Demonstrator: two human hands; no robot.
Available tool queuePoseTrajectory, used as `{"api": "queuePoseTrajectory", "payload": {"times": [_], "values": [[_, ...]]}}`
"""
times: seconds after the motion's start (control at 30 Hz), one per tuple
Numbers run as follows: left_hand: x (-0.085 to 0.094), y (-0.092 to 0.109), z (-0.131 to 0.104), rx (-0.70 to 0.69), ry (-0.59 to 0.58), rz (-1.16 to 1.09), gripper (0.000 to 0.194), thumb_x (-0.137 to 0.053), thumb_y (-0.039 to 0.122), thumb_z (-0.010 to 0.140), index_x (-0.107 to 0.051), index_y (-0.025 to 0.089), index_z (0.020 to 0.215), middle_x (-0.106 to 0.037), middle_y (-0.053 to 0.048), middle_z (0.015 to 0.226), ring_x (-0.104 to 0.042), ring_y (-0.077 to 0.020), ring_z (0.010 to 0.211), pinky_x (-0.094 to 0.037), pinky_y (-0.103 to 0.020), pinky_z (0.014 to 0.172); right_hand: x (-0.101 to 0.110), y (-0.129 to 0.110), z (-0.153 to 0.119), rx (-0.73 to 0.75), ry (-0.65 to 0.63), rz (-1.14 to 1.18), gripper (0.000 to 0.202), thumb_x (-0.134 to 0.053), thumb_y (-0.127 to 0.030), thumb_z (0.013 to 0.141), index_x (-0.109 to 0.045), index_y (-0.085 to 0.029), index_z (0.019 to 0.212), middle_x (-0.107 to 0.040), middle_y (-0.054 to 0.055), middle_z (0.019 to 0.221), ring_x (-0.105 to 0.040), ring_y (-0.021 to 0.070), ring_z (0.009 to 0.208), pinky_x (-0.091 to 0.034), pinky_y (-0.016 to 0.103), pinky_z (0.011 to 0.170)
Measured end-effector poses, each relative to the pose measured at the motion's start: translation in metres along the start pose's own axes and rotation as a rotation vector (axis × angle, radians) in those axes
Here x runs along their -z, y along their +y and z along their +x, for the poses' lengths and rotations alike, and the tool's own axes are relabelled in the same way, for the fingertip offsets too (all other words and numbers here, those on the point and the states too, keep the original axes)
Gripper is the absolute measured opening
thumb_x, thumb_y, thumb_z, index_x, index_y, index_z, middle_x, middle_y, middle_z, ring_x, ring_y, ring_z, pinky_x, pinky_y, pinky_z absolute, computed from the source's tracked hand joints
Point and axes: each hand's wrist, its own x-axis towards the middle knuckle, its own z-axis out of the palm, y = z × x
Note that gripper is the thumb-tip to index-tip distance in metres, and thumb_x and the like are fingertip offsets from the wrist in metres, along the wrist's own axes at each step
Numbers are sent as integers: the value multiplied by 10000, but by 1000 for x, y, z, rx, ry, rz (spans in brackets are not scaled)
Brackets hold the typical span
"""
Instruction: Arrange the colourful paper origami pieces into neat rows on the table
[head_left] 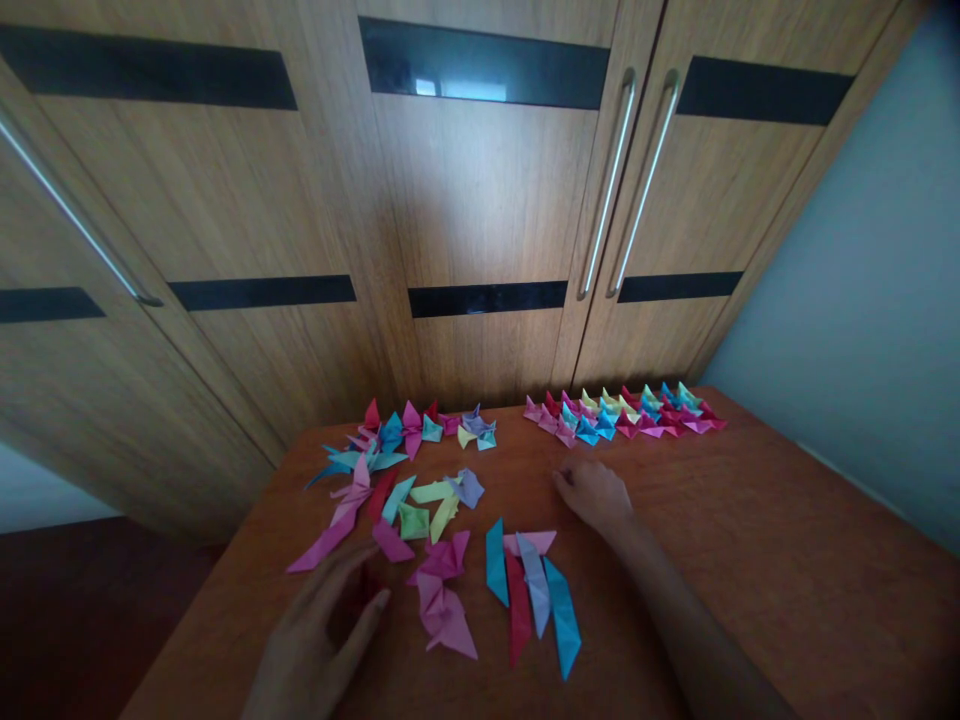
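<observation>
My left hand (322, 625) hovers low over the near left of the wooden table, thumb and fingers apart in a curve. Its fingertips come close to a magenta folded paper strip (392, 540); a dark red patch shows inside the curve, too shaded to make out. My right hand (596, 495) rests on the table as a loose fist, with nothing visible in it. Between the hands lie joined pink origami pieces (442, 595) and a group of folded strips: a red strip (517, 610), a lilac strip (534, 580) and a blue strip (562, 615) among them.
Rows of small folded paper units (622, 415) stand at the table's back right. More coloured origami pieces (390, 435) cluster at the back left, with a green piece (414, 521) nearer. Behind the table (750, 560) rises a wooden wardrobe (480, 200); a pale wall (847, 330) borders the right.
</observation>
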Motion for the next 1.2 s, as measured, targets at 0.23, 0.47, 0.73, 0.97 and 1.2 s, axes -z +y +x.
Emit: {"api": "queuePoseTrajectory", "payload": {"times": [0.23, 0.47, 0.73, 0.97, 1.2], "values": [[-13, -10, -13, -81, 23, 225, 397, -546, 403, 792, -624, 217, 1134, -604, -100, 1238, -620, -281, 1067, -524, -398, 902, -2, 1, 0, 29, -18, 14, 341, -390, -411, 902, -682, -234, 906, -692, 90, 926, -651, 242, 892, -445, 305, 698], [-6, -12, -12, 60, 4, 163, 367, -491, 336, 809, -612, 209, 1132, -684, -85, 1112, -674, -259, 970, -565, -357, 823, -1, 0, -1, 32, -16, 5, 327, -401, -408, 900, -680, -237, 921, -692, 86, 939, -645, 235, 915, -439, 293, 714], [11, 19, 12, 94, 92, -164, 438, -552, 368, 809, -519, 258, 1232, -646, -49, 1186, -680, -224, 949, -563, -338, 840, 7, -5, -4, 116, 119, 207, 251, -460, -362, 886, -658, -210, 869, -682, 58, 867, -638, 194, 824, -433, 263, 687], [5, 99, 54, -277, -16, -341, 469, -561, 227, 818, -473, 299, 1273, -600, -57, 1233, -604, -230, 1084, -526, -404, 907, 18, -35, -33, 543, 40, 1039, 308, -546, -441, 851, -633, -195, 1015, -613, 1, 737, -566, 116, 643, -438, 207, 560], [-14, 121, 76, -454, -223, -401, 526, -568, 93, 761, -474, 277, 1245, -617, -32, 1187, -591, -183, 1077, -512, -351, 907, 24, -39, -39, 630, 112, 936, 163, -582, -314, 831, -675, -185, 867, -641, 0, 723, -550, 102, 641, -422, 202, 596]]}}
